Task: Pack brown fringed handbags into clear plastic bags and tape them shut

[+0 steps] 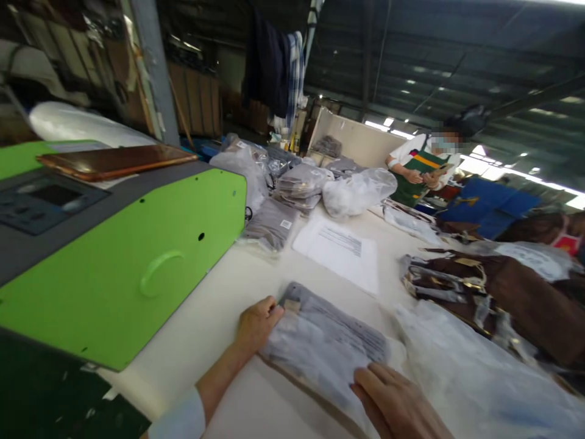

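A flat grey cloth bag point(350, 326) lies on the pale table in front of me, partly inside a clear plastic bag point(304, 344). My left hand point(255, 324) is closed on the left edge of both, near a small tan tag point(291, 306). At the near right side, my right hand point(395, 396) has its fingers curled and pinched on the plastic bag's edge. Beyond them rests a white sheet point(338, 250) with printed lines. Slight blur hides the fine detail at my fingertips.
A green and grey machine point(183, 262) stands at left, with a phone point(119, 160) on top. Packed grey goods point(269, 224) are piled behind. Brown bags point(516, 299) and loose plastic point(479, 366) lie at right. A person in a green apron point(418, 174) stands across the table.
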Demonstrator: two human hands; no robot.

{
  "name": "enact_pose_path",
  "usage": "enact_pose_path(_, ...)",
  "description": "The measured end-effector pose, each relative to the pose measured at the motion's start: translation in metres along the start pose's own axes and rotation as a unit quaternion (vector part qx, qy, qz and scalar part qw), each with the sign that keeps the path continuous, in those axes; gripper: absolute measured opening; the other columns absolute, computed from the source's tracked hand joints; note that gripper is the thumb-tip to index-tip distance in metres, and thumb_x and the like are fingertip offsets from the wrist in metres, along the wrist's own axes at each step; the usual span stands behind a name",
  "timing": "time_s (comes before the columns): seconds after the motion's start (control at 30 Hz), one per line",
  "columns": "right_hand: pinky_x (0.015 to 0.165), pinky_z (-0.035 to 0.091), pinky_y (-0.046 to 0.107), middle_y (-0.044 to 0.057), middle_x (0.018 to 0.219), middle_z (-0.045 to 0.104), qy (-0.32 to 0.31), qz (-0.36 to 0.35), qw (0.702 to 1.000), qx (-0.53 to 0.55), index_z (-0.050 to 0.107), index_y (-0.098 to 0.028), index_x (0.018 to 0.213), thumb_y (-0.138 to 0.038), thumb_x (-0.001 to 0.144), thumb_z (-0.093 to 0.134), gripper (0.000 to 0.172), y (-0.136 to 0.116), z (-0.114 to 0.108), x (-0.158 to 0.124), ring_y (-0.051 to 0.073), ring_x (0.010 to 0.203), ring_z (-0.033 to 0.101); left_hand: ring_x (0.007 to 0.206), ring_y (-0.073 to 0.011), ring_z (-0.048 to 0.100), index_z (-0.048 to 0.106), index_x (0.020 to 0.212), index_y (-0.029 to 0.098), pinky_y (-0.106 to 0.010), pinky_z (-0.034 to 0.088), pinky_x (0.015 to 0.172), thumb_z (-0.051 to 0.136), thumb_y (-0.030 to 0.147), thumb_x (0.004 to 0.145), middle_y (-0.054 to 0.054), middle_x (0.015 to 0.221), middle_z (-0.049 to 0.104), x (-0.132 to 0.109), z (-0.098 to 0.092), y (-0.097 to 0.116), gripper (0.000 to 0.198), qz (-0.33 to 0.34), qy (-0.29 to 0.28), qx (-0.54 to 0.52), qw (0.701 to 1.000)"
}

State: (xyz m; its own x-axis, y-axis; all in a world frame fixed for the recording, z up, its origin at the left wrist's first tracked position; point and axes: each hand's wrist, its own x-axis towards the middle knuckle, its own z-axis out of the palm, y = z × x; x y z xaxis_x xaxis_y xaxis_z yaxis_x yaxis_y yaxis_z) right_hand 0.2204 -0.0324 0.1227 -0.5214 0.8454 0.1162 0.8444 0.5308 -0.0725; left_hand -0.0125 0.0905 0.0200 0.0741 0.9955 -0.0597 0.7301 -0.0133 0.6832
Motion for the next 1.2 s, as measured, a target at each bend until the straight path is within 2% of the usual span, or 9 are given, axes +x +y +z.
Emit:
enact_pose_path(0.1, 0.055, 0.033, 0.024, -0.002, 0.069, 0.053, -0.04, -0.017, 0.998, 0.053, 0.043, -0.021, 0.074, -0.022, 0.093, 0.035, 0.02, -0.003, 0.004, 0.046, 0.012, 0.062, 0.051, 0.06, -0.0094, 0.05, 0.05, 0.067, 0.022, -0.02, 0.029, 0.057, 0.049, 0.033, 0.081, 0.007, 0.061, 0.052, -0.001, 0.0, -0.001, 0.018, -0.003, -0.001, -0.023, 1.0)
enact_pose_path(0.2, 0.058, 0.032, 0.025, -0.002, 0.072, 0.052, -0.099, -0.009, 0.99, 0.1, 0.043, -0.021, 0.074, -0.023, 0.093, 0.034, 0.021, 0.0, 0.01, 0.077, 0.011, 0.066, 0.05, 0.06, -0.0094, 0.049, 0.051, 0.067, 0.022, -0.021, 0.028, 0.057, 0.048, 0.033, 0.082, 0.006, 0.061, 0.052, -0.001, 0.0, -0.001, 0.019, -0.004, -0.002, -0.037, 0.999)
enact_pose_path(0.5, 0.062, 0.032, 0.025, 0.0, 0.073, 0.054, -0.19, -0.011, 0.974, 0.12, 0.047, -0.02, 0.075, -0.027, 0.091, 0.035, 0.021, 0.02, 0.031, 0.13, 0.013, 0.068, 0.049, 0.059, -0.0096, 0.048, 0.052, 0.069, 0.021, -0.022, 0.027, 0.057, 0.049, 0.032, 0.082, 0.006, 0.063, 0.054, 0.0, 0.0, -0.001, 0.017, 0.001, -0.005, -0.053, 0.999)
enact_pose_path(0.73, 0.061, 0.03, 0.024, -0.002, 0.069, 0.055, -0.233, 0.006, 0.963, 0.136, 0.053, -0.021, 0.072, -0.024, 0.085, 0.041, 0.018, 0.026, 0.049, 0.152, 0.011, 0.065, 0.048, 0.06, -0.0097, 0.049, 0.053, 0.068, 0.021, -0.022, 0.028, 0.056, 0.048, 0.031, 0.081, 0.005, 0.064, 0.055, 0.002, -0.001, 0.0, 0.017, -0.002, -0.014, -0.048, 0.999)
enact_pose_path(0.9, 0.052, 0.029, 0.021, -0.005, 0.057, 0.052, -0.255, 0.11, 0.95, 0.145, 0.056, -0.021, 0.066, -0.024, 0.076, 0.052, 0.011, 0.031, 0.069, 0.159, 0.009, 0.055, 0.047, 0.062, -0.0099, 0.049, 0.053, 0.069, 0.021, -0.023, 0.028, 0.057, 0.048, 0.03, 0.08, 0.005, 0.065, 0.055, 0.002, 0.0, 0.0, 0.015, -0.004, -0.016, -0.034, 0.999)
enact_pose_path(0.97, 0.049, 0.029, 0.021, -0.004, 0.058, 0.054, -0.245, 0.17, 0.945, 0.136, 0.055, -0.019, 0.067, -0.029, 0.07, 0.06, 0.011, 0.037, 0.075, 0.16, 0.01, 0.055, 0.049, 0.061, -0.01, 0.048, 0.053, 0.069, 0.021, -0.023, 0.027, 0.057, 0.049, 0.029, 0.079, 0.005, 0.065, 0.055, 0.002, 0.0, 0.0, 0.014, -0.006, -0.014, -0.029, 0.999)
enact_pose_path(1.07, 0.047, 0.029, 0.023, -0.002, 0.062, 0.058, -0.216, 0.242, 0.94, 0.107, 0.053, -0.019, 0.069, -0.04, 0.062, 0.068, 0.027, 0.049, 0.077, 0.158, 0.013, 0.058, 0.052, 0.06, -0.01, 0.048, 0.052, 0.069, 0.021, -0.023, 0.026, 0.056, 0.049, 0.028, 0.079, 0.005, 0.064, 0.054, 0.002, -0.001, 0.0, 0.013, -0.009, -0.016, -0.025, 1.0)
enact_pose_path(1.13, 0.048, 0.031, 0.024, -0.002, 0.061, 0.058, -0.197, 0.269, 0.939, 0.088, 0.052, -0.02, 0.068, -0.039, 0.066, 0.067, 0.025, 0.05, 0.072, 0.151, 0.015, 0.058, 0.053, 0.059, -0.0099, 0.048, 0.052, 0.068, 0.021, -0.023, 0.026, 0.055, 0.048, 0.028, 0.079, 0.005, 0.063, 0.054, 0.002, -0.002, 0.0, 0.013, -0.01, -0.018, -0.024, 0.999)
enact_pose_path(1.2, 0.054, 0.036, 0.026, 0.0, 0.066, 0.061, -0.167, 0.29, 0.94, 0.064, 0.054, -0.02, 0.074, -0.033, 0.076, 0.057, 0.013, 0.041, 0.068, 0.139, 0.017, 0.065, 0.057, 0.058, -0.0096, 0.048, 0.052, 0.069, 0.021, -0.022, 0.026, 0.055, 0.048, 0.029, 0.079, 0.005, 0.064, 0.055, 0.002, -0.002, 0.0, 0.014, -0.01, -0.018, -0.025, 0.999)
